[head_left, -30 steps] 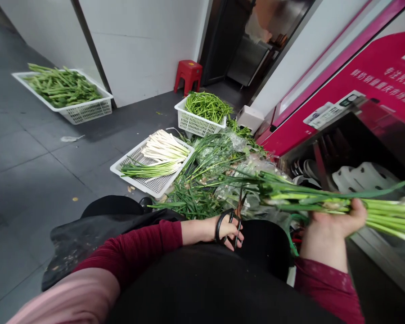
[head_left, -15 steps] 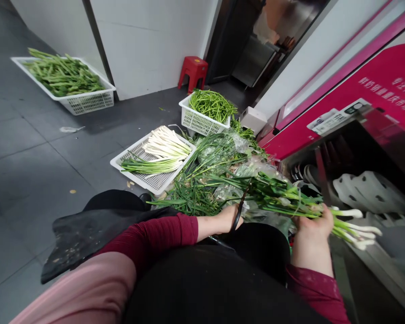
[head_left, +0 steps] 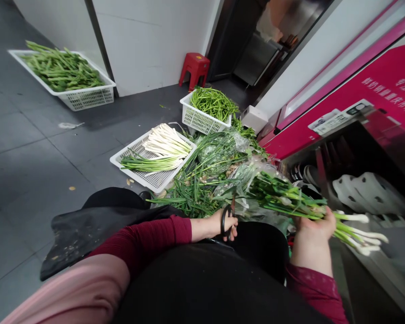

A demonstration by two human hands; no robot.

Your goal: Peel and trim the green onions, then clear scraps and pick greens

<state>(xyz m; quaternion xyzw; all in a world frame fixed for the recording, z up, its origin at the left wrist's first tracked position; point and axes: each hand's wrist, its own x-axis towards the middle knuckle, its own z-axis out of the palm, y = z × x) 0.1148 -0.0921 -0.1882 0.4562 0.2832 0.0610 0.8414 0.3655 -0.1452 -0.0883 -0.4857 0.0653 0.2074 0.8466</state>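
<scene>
My left hand point(head_left: 219, 225) is closed around the black-handled scissors point(head_left: 227, 221), whose blades point up and away from me. My right hand point(head_left: 315, 225) grips a bunch of scallions point(head_left: 286, 198), with the white root ends out to the right and the green leaves to the left. A gap separates the scissors from the bunch. Beneath and beyond both lies a pile of loose green leaves point(head_left: 195, 195) mixed with clear plastic bags point(head_left: 243, 173). Scallions with white stalks point(head_left: 165, 139) rest in a shallow white tray point(head_left: 135, 177).
Behind the pile stands a white basket point(head_left: 204, 121) of thin green stalks. A larger white basket point(head_left: 91, 99) of green vegetables is at the far left. A red stool point(head_left: 195, 69) stands by the wall. At right is a pink cabinet point(head_left: 354, 103) with white dishes point(head_left: 367, 193).
My left hand has drawn the scissors left and towards me, away from the scallions. The bunch's long leaf ends no longer stretch across to the scissors. My right hand has shifted slightly right.
</scene>
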